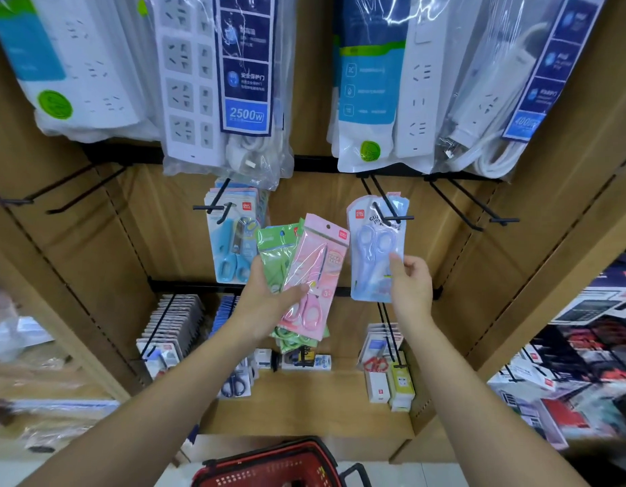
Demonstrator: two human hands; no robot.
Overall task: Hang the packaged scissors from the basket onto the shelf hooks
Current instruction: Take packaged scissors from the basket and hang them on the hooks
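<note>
Right hand (408, 279) pinches blue pack (373, 254): long axis upright, top at hook (395, 217), directly above hand. Left hand (265, 293) grips pink pack (318, 265), green pack (274, 251).

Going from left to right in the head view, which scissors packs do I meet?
Hanging blue scissors pack, green plastic packs, pink plastic scissors pack, pale blue scissors pack.

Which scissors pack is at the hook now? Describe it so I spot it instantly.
Start at the power strips along the top, then drop to the hook under the right-hand ones. The pack there, pinched by the right hand, is pale blue with lilac scissors, unlike the pink pack and green packs in the left hand.
</note>
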